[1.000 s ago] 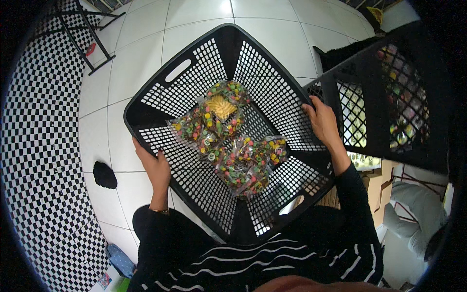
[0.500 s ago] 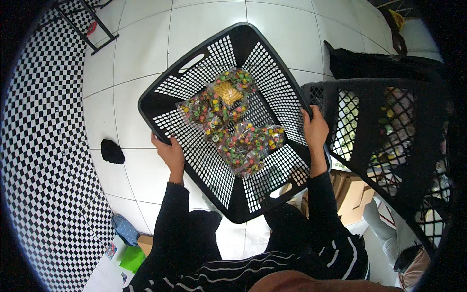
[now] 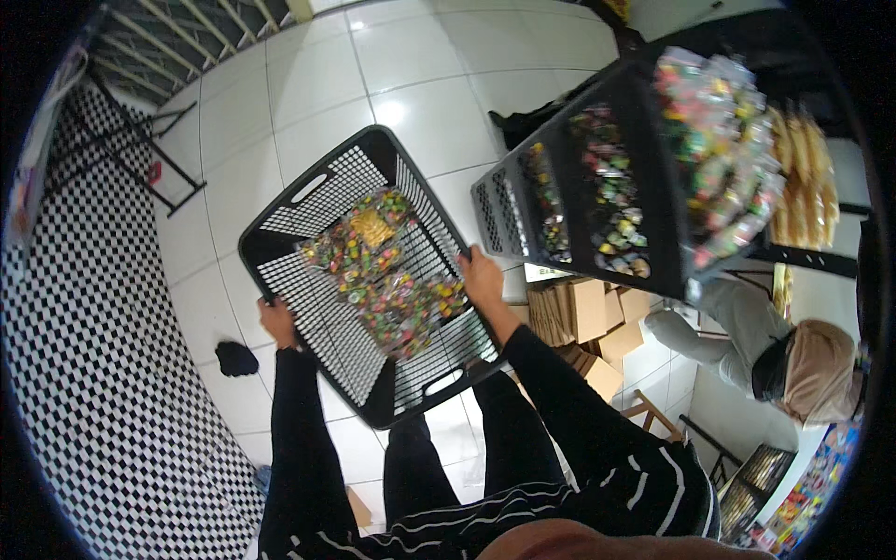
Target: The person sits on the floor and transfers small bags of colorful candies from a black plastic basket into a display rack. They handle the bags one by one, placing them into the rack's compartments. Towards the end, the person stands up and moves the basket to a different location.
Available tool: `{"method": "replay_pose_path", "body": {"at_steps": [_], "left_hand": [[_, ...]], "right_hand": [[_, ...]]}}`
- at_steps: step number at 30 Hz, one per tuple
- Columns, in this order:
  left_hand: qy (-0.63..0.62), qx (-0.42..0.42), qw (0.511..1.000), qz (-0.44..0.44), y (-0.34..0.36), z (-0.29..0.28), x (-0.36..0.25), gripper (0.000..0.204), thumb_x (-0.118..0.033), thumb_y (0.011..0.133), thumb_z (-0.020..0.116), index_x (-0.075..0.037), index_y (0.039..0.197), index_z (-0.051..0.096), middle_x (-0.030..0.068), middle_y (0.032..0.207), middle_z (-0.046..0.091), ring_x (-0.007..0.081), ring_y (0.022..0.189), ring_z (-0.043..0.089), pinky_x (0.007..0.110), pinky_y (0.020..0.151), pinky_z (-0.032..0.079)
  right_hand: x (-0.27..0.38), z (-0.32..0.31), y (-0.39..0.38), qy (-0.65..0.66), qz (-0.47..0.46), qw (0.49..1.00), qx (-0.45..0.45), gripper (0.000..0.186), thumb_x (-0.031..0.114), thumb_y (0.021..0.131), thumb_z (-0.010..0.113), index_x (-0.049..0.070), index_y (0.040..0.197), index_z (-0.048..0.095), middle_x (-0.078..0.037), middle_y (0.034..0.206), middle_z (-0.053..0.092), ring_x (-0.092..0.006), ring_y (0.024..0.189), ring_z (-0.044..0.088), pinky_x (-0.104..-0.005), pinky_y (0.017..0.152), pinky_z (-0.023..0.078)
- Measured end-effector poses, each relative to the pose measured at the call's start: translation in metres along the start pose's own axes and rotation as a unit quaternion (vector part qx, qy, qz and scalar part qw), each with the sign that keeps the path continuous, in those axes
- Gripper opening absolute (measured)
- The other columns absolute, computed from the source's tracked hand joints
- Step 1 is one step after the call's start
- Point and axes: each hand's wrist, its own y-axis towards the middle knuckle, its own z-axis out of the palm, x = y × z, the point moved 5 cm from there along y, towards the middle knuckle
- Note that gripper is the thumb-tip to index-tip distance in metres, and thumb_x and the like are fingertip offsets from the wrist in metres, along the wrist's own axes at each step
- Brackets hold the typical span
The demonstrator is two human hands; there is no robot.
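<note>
As the head view looks down, my left hand [image 3: 277,323] and right hand [image 3: 483,280] grip opposite long sides of a black basket [image 3: 376,154], which hangs in the air ahead of my legs [image 3: 415,471], over the tiled floor [image 3: 411,84]. Inside, clear bags [image 3: 406,313] of colorful pieces lie heaped along the bottom, a yellow packet [image 3: 371,229] among them.

The basket looks like stiff, thin plastic, likely light for its bulk; the load seems modest and the rim should bear it without bending. The bags look soft and slick, apt to slide if the basket tips, and the yellow packet's contents may be brittle. The rim offers a sure hold at mid-side, as now; slots in the short walls would serve too.

Both arms in black sleeves [image 3: 301,420] reach forward, the left nearly straight ahead, the right slanting inward. My right hand sits farther out than the left, and the basket is turned askew between them. My right fingertips curl at the rim; the left ones are too small to read.
</note>
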Motion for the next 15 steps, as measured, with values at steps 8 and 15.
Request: {"method": "replay_pose_path", "body": {"at_steps": [8, 15], "left_hand": [[0.116, -0.029, 0.971, 0.206, -0.045, -0.148, -0.204, 0.035, -0.026, 0.091, 0.052, -0.004, 0.119, 0.054, 0.0165, 0.088, 0.066, 0.0301, 0.073, 0.064, 0.038, 0.065, 0.049], [0.212, 0.016, 0.897, 0.388, -0.078, -0.258, -0.338, 0.038, -0.023, 0.091, 0.053, -0.005, 0.124, 0.054, 0.0183, 0.105, 0.064, 0.0338, 0.092, 0.061, 0.039, 0.08, 0.046]], "right_hand": [[-0.055, -0.056, -0.211, 0.227, -0.151, 0.947, 0.167, 0.051, 0.04, 0.086, 0.058, -0.006, 0.106, 0.049, -0.026, 0.088, 0.061, -0.0418, 0.077, 0.063, -0.049, 0.069, 0.049], [0.0, -0.108, -0.355, 0.301, -0.231, 0.801, 0.463, 0.071, 0.061, 0.091, 0.036, -0.005, 0.095, 0.064, -0.017, 0.09, 0.067, -0.0268, 0.089, 0.064, -0.0362, 0.079, 0.049]]}}
